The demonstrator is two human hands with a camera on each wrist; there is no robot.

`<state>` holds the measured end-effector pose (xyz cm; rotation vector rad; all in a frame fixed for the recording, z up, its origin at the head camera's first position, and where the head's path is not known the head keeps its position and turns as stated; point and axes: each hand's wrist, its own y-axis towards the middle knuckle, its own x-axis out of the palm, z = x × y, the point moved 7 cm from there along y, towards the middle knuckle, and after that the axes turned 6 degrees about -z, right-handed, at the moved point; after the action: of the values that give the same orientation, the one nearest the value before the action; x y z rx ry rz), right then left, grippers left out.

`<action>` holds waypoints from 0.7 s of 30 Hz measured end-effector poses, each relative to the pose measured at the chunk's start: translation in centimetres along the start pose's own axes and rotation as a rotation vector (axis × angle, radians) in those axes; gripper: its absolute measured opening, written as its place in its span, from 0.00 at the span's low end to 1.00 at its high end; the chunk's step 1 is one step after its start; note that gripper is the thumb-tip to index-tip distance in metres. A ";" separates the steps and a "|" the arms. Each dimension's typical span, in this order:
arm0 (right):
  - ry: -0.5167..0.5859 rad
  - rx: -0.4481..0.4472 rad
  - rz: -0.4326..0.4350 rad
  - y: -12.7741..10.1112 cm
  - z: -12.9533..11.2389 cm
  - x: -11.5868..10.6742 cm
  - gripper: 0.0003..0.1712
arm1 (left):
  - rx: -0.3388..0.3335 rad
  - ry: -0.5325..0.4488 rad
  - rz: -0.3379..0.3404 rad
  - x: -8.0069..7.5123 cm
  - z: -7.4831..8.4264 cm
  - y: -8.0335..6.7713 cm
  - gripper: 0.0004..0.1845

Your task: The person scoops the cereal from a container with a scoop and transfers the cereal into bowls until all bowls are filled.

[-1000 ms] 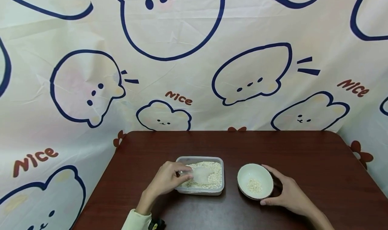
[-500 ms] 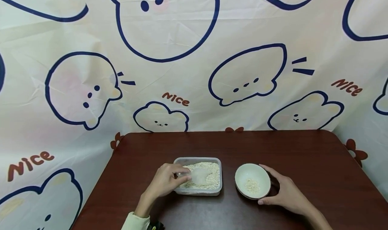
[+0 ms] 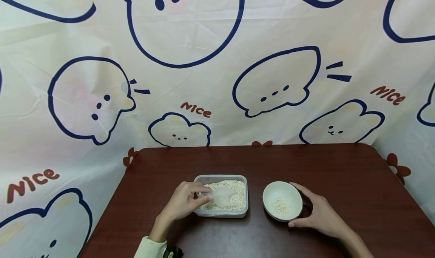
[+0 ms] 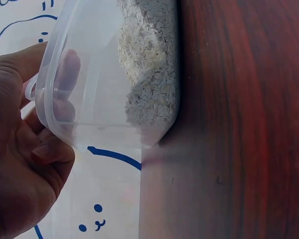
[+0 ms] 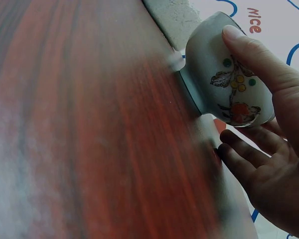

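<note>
Two hands at work: the left hand (image 3: 181, 205) pinches a clear plastic scoop (image 3: 222, 196) sitting in the oats (image 3: 234, 197) inside a see-through tub (image 3: 221, 213). Just right of that, the right hand (image 3: 317, 214) cups a small bowl (image 3: 282, 200) holding a few oats, thumb on its side, on the dark wooden table (image 3: 340, 167).

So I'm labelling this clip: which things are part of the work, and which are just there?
In use: left hand holding clear scoop; plastic tub of oats; right hand holding bowl.

Just there: brown table; cartoon backdrop cloth.
</note>
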<state>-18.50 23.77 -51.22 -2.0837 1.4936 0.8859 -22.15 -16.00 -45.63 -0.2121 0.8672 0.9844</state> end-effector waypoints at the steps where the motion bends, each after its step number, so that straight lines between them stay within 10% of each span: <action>1: 0.001 0.000 0.000 0.0 0.0 0.0 0.69 | -0.002 -0.004 -0.002 0.0 0.0 0.0 0.10; 21: -0.028 0.005 0.012 0.0 -0.1 -0.1 0.69 | -0.001 -0.132 0.045 -1.0 -0.4 -0.3 0.07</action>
<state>-18.46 23.81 -51.08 -2.0528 1.4936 0.9116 -22.42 -17.05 -45.23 -0.1281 0.7537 1.0290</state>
